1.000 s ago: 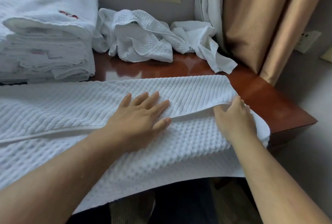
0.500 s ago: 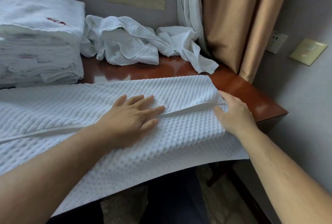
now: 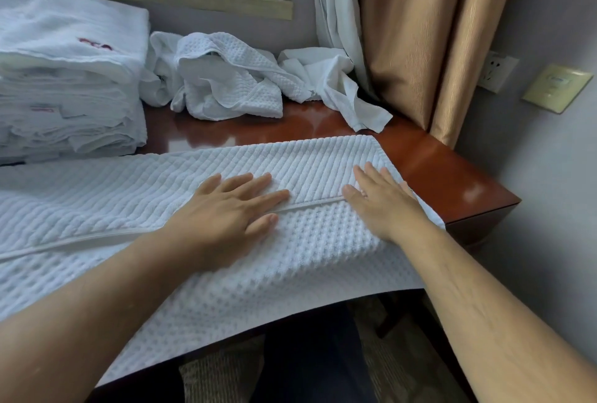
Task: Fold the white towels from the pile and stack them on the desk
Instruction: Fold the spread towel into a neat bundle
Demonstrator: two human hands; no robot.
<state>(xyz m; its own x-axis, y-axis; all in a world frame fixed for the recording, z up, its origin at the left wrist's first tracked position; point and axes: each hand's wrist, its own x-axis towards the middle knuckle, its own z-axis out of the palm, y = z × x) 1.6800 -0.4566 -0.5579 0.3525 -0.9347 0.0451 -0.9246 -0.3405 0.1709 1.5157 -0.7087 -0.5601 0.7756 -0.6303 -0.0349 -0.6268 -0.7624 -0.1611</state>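
Partway through the towel pile, one mid-fold

Both my left hand and right hand lie flat with straight fingers, gripping nothing, pressing the waffle towel along the desk's front edge. Folded stack sits back-left; the crumpled pile at the back edge is still left, I'd say.

Bare desk lies open rightward; folded stack and crumpled pile block behind.
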